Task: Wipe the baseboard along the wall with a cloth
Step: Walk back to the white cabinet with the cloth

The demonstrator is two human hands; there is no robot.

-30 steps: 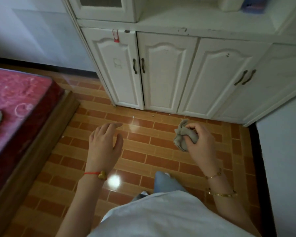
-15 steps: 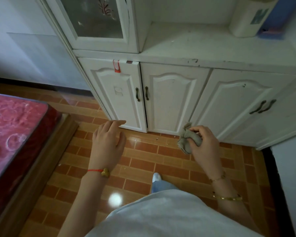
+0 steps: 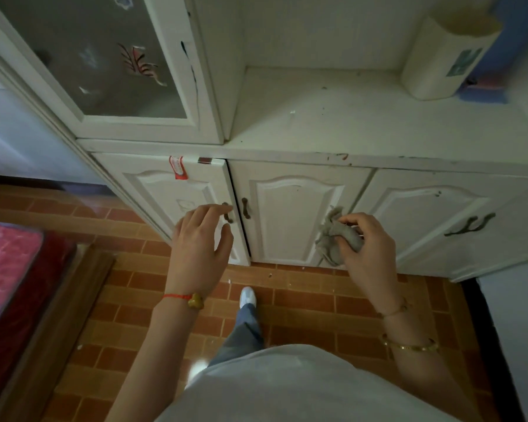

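Head view: I read the right hand [image 3: 368, 254] raised in front of the white cabinet [image 3: 287, 214], its fingers and thumb curled round a bunched grey cloth [image 3: 336, 239]; loose ends of the cloth stick up and hang down on the hand's inner side. I cannot tell whether the cloth touches the door panel behind it. The left hand [image 3: 198, 251] holds nothing, palm down, fingers relaxed and slightly spread, with the fingertips just beside the dark door handle [image 3: 227, 214] of the left-most lower door; contact with the handle cannot be confirmed from here. That wrist carries a red string bracelet [image 3: 183, 298]; the right wrist carries a gold bangle [image 3: 409, 345]. The baseboard [image 3: 482, 330] shows as a dark strip at the foot of the pale wall on the right, running down from the cabinet's corner, well apart from the cloth. A second dark strip runs below the wall at far left. A white shoe [image 3: 247, 295] stands on the brick-pattern floor [image 3: 134, 300] between the two arms. A red mattress [image 3: 6, 269] on a wooden frame lies at the left edge. A cream container [image 3: 445, 56] stands on the cabinet shelf at upper right.
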